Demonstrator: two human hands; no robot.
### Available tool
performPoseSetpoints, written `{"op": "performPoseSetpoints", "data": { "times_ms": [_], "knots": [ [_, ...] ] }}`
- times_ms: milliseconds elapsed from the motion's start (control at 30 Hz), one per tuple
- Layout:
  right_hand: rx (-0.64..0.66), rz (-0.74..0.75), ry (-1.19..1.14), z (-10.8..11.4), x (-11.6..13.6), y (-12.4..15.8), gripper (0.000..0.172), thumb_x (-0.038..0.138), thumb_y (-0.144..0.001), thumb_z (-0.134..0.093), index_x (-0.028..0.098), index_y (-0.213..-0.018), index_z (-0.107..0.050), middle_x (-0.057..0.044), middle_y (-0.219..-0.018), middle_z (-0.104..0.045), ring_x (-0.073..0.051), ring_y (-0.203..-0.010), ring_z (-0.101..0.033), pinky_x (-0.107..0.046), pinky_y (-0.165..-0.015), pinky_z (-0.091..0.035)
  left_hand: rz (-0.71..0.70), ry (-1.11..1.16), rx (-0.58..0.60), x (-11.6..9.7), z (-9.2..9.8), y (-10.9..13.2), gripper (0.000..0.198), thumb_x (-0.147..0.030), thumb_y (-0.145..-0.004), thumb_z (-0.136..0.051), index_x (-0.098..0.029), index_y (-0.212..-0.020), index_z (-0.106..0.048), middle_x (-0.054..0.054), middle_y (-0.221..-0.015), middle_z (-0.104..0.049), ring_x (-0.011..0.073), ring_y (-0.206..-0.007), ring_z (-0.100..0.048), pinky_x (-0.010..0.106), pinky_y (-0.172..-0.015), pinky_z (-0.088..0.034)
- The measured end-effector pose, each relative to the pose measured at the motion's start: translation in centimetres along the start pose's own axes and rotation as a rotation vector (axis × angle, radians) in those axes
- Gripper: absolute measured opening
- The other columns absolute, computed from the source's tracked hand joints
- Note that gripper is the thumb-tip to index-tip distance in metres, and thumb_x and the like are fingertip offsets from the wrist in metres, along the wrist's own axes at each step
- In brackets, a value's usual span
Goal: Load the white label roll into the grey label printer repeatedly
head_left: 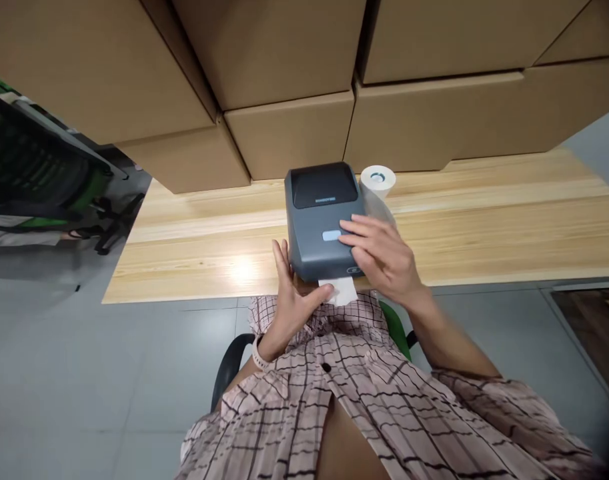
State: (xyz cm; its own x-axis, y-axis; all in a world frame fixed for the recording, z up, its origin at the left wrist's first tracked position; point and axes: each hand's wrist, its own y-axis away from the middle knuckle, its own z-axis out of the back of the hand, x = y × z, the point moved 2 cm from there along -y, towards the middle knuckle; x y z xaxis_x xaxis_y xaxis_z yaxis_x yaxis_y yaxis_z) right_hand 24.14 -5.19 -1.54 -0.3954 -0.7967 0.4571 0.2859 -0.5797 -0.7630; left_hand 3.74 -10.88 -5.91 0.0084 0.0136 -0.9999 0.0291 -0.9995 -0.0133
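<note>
A dark blue-grey label printer with a black window in its lid stands near the front edge of the wooden table. From its front slot a white paper label sticks out over the edge. My left hand is open at the printer's left front corner, fingers up along its side and thumb at the label. Spread over the right side of the lid, beside the pale blue button, lies my right hand, open. A white label roll stands upright just behind the printer's right side.
Stacked cardboard boxes line the back of the wooden table. A black and green office chair is on the floor to the left. Below right lies a dark brown panel.
</note>
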Motion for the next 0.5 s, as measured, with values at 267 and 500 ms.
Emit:
{"op": "performPoseSetpoints", "data": {
  "times_ms": [267,500],
  "knots": [
    [-0.065,-0.151,-0.038,-1.1,0.3,1.3,0.032,0.020,-0.106,-0.061,0.033,-0.132,-0.074,-0.002,-0.138,-0.078,-0.029,-0.140,-0.066,-0.056,-0.117,-0.053,-0.004,0.017,-0.015,-1.3,0.4,-3.3,0.109,-0.068,-0.093,-0.072,-0.038,-0.175,-0.007,0.009,-0.185,-0.018,0.0350,-0.172,-0.016,0.053,-0.140,-0.022],
    [-0.139,-0.225,-0.102,-2.0,-0.2,2.0,0.024,0.029,-0.106,-0.062,0.037,-0.125,-0.073,0.002,-0.125,-0.082,-0.029,-0.134,-0.067,-0.058,-0.116,-0.050,-0.087,0.007,-0.066,-0.5,0.1,-3.8,0.100,-0.066,-0.092,-0.074,-0.033,-0.172,-0.024,0.011,-0.181,-0.031,0.0348,-0.167,-0.030,0.051,-0.136,-0.032]
  ]
}}
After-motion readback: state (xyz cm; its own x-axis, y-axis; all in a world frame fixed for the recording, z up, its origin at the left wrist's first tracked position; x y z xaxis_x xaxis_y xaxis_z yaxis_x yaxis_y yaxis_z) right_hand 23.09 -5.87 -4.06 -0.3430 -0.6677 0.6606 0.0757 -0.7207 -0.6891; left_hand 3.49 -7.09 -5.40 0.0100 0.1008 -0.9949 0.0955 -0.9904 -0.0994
